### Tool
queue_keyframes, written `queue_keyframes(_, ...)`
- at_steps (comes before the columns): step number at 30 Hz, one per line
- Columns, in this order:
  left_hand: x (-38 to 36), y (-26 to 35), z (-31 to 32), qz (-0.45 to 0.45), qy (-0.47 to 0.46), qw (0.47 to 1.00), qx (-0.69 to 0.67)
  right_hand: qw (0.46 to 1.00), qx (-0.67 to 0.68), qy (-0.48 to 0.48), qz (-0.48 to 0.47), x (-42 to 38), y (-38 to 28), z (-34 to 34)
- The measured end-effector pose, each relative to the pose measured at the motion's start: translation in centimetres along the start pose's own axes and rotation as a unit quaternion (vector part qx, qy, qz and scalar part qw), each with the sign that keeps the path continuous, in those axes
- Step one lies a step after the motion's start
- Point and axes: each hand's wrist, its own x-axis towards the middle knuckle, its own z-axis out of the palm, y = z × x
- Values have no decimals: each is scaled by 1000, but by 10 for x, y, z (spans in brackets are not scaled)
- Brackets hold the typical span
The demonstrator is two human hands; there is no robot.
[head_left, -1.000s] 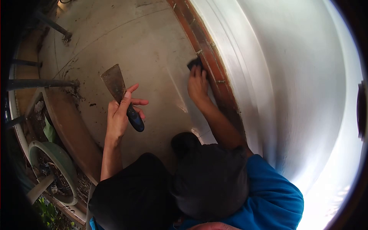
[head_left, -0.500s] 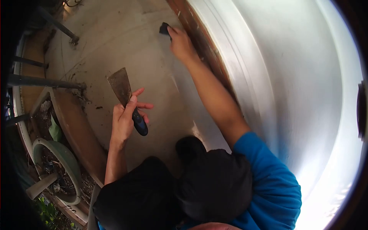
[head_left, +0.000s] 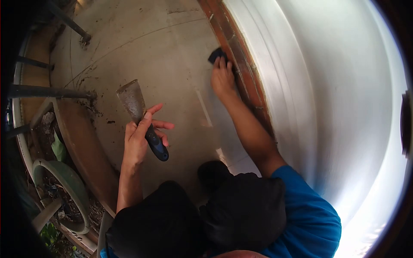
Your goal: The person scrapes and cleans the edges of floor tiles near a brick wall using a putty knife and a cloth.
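Note:
My left hand (head_left: 138, 137) holds a putty knife (head_left: 132, 101) by its black and blue handle, thumb along the top and some fingers stretched out past it. The broad, stained metal blade points up and away over the floor. My right hand (head_left: 223, 79) reaches far forward, its fingers closed on a small black pad (head_left: 217, 55) whose exact kind I cannot tell. That pad is down at the floor, right by the reddish-brown brick strip (head_left: 245, 79) along the base of the white wall.
The pale floor (head_left: 172, 56) has cracks and dark crumbs. To the left stand dark metal posts (head_left: 51, 91), a brown ledge (head_left: 79, 133) and a round green planter (head_left: 84, 185) with soil. A white wall (head_left: 344, 86) rises on the right, close to my arm.
My right hand has moved right and back toward me with the black pad, closer to the brick strip. My left hand keeps the putty knife in nearly the same place.

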Motion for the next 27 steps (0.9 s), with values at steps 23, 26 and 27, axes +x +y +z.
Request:
queue_keyframes(23, 6, -6, -5, -7, 31, 998, -53, 925, 294, 217, -103, 19, -41, -53)
queue_keyframes(26, 5, -4, -3, -21, 24, 998, -58, 980, 154, 125, -15, -23, 6, -36)
queue_keyframes(27, 4, -5, -3, -25, 22, 997, -63, 990, 105, 97, -5, -25, 9, -24)
